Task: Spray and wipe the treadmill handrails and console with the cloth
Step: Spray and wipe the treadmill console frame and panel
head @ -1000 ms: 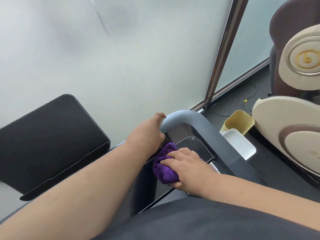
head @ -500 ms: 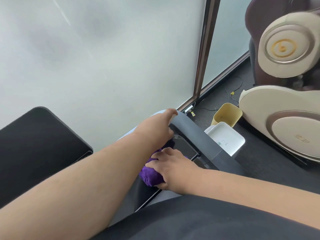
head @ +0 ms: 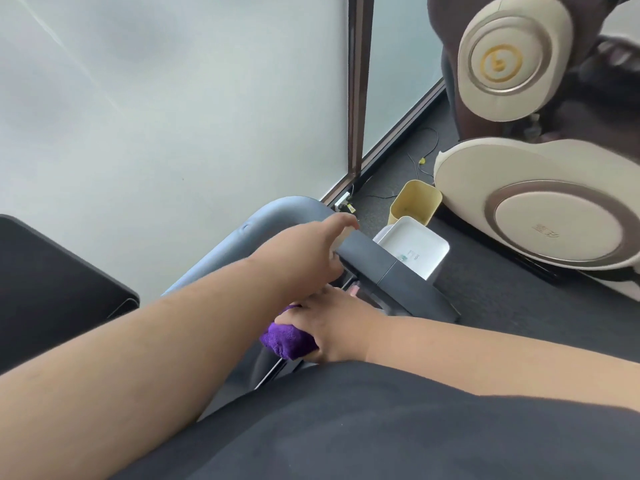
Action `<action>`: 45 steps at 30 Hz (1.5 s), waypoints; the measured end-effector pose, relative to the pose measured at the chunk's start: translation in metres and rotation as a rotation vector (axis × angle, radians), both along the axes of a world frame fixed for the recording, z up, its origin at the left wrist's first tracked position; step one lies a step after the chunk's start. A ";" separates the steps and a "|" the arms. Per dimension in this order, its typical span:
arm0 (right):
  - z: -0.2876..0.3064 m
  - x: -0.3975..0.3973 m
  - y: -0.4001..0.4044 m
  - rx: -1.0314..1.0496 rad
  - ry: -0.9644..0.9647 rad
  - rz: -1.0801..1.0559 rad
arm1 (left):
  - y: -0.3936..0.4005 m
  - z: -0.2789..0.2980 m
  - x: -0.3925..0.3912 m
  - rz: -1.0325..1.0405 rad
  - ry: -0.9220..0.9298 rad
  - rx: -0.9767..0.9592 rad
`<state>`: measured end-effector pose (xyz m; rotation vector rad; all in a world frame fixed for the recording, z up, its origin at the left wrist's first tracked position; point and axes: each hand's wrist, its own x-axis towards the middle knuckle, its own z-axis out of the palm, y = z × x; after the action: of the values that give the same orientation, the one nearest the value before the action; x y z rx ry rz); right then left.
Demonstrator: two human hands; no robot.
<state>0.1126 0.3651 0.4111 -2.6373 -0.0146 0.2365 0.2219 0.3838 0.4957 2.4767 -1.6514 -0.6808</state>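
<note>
Purple cloth (head: 287,337) (bunched) in right hand (head: 332,327)

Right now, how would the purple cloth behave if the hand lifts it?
The purple cloth bunches under the right hand, so it is probably soft and floppy. Its plush surface suggests it grips well, not slippery. It looks light and should not roll.

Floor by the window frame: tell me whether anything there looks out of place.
A thin loose cable with a small yellow tag trails across the dark floor beside the beige massage chair, untidy rather than damaged. The yellow bin and white lidded bin stand upright. Nothing is spilled.
</note>
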 end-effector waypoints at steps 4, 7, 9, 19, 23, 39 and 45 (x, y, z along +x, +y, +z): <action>-0.001 -0.025 -0.003 -0.001 0.043 0.013 | -0.010 -0.011 -0.022 -0.079 0.057 0.021; -0.004 -0.038 -0.005 -0.006 0.034 -0.029 | -0.011 -0.024 -0.030 -0.114 0.043 0.073; -0.007 -0.045 -0.008 0.058 0.040 -0.046 | -0.011 -0.026 -0.033 -0.101 0.038 0.067; 0.036 -0.113 -0.044 0.103 -0.517 -0.645 | 0.053 -0.008 -0.024 0.278 0.199 -0.241; 0.023 -0.092 -0.059 -0.097 -0.116 -0.702 | 0.079 -0.012 -0.027 0.360 0.231 -0.238; 0.024 0.093 -0.093 -0.255 -0.003 -0.308 | 0.140 -0.015 -0.025 0.634 0.236 -0.249; 0.020 0.031 -0.094 -0.241 -0.029 -0.360 | 0.158 -0.013 -0.027 0.708 0.257 -0.285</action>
<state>0.1434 0.2715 0.4308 -2.8180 0.5030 0.0804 0.1946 0.5414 0.4825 2.3857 -0.6473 -0.5751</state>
